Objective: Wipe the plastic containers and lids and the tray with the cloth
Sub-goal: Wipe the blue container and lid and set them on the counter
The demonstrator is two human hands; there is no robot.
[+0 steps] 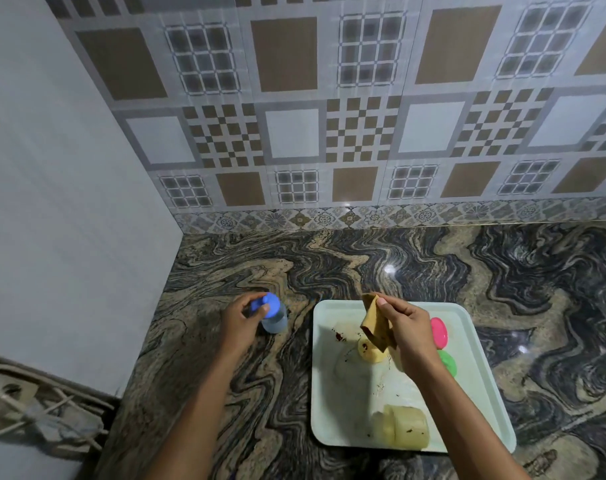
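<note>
A pale green tray point(332, 393) lies on the marble counter, with brown stains near its far left. On it sit a yellow lid point(369, 351), a pink lid point(439, 332), a green lid point(447, 362) and clear containers point(403, 427) lying on their sides at the near edge. My right hand point(403, 327) pinches a tan cloth point(372, 322) that hangs over the tray above the yellow lid. To the left of the tray, my left hand point(241, 318) grips the blue top of a small spray bottle point(273, 313) standing on the counter.
The swirled marble counter point(433, 265) runs back to a tiled wall. A plain grey wall closes off the left side. A cluttered ledge with wires point(35, 410) lies at the lower left.
</note>
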